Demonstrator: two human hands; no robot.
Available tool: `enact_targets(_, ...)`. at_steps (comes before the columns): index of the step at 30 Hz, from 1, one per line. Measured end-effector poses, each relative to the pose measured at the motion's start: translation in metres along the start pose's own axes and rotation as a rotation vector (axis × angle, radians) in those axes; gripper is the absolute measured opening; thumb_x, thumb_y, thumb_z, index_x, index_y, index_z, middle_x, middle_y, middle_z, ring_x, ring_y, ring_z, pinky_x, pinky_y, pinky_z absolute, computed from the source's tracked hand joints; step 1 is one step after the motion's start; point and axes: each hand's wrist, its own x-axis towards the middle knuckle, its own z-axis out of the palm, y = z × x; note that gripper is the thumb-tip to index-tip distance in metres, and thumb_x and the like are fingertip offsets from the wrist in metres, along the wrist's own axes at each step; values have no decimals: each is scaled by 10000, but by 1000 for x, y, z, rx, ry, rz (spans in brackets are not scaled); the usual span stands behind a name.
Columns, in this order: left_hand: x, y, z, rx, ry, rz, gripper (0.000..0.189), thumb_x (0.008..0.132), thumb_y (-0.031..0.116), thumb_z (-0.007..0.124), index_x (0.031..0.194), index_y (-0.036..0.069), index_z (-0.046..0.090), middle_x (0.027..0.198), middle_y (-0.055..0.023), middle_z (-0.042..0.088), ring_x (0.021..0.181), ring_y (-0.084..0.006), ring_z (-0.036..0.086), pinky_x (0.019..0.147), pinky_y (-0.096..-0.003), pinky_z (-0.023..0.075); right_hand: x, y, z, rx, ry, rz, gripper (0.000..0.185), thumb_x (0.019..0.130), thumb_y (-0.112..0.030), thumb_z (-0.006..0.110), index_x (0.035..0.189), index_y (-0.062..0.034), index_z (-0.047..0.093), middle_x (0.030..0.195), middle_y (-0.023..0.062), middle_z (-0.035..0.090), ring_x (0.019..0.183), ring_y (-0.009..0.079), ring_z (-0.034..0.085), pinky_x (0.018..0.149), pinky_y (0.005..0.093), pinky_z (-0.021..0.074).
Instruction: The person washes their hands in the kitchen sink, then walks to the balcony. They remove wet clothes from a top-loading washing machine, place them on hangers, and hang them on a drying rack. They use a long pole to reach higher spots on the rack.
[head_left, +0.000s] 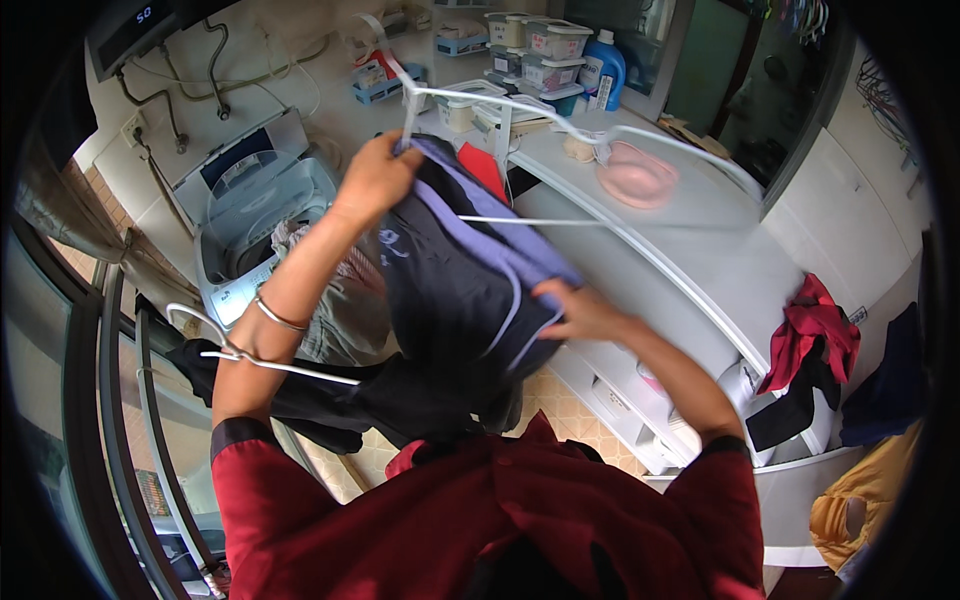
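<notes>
Stretched between my hands is a dark garment with purple trim (442, 285) and a small purple print. At its upper left corner my left hand (379, 180) grips the edge, close to the white hanger (487, 96) that crosses the view above the cloth. My right hand (579, 311) pinches the purple-trimmed edge at the lower right. Both the garment and the hanger are blurred, and whether they touch cannot be told. Under my left forearm, a second white hanger (300, 367) lies by black clothing (322, 405).
An open top-loading washing machine (259, 202) stands at left, with clothes (349, 315) heaped at its front. Lidded boxes (555, 41), a blue detergent bottle (606, 71) and a pink hat-like item (637, 175) are on the white counter (675, 247). A red garment (814, 334) lies at right.
</notes>
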Motion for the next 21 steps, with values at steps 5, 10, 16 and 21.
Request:
enact_targets(5, 2, -22, -25, 571, -39, 21, 419, 881, 270, 534, 1213, 16, 512, 1072, -247, 598, 1010, -387, 557, 894, -384, 416, -38, 9, -113, -127, 376, -108, 771, 719, -322, 753, 1299, -130, 284, 1217, 160, 518, 1052, 362, 544, 911, 399, 437)
enact_targets(10, -7, 1, -24, 227, -35, 44, 431, 896, 339, 511, 1183, 17, 516, 1000, -220, 605, 961, -307, 578, 855, -351, 415, -41, 3, -177, -594, 335, -174, 466, 694, -288, 757, 1042, -47, 562, 963, 159, 597, 977, 329, 559, 850, 369, 445)
enact_targets(16, -31, 23, -32, 538, -14, 201, 353, 899, 377, 439, 1001, 45, 506, 775, -238, 584, 799, -378, 584, 712, -423, 434, -51, 15, -212, -792, 592, -522, 323, 738, -281, 719, 905, -31, 602, 839, 124, 605, 920, 288, 575, 829, 366, 458)
enact_targets(21, -51, 37, -26, 766, -154, 302, 292, 890, 350, 446, 956, 70, 498, 675, -229, 556, 700, -440, 531, 612, -479, 419, -43, 22, -237, -846, 593, -568, 272, 761, -236, 705, 907, -31, 601, 809, 112, 602, 915, 294, 572, 897, 387, 431)
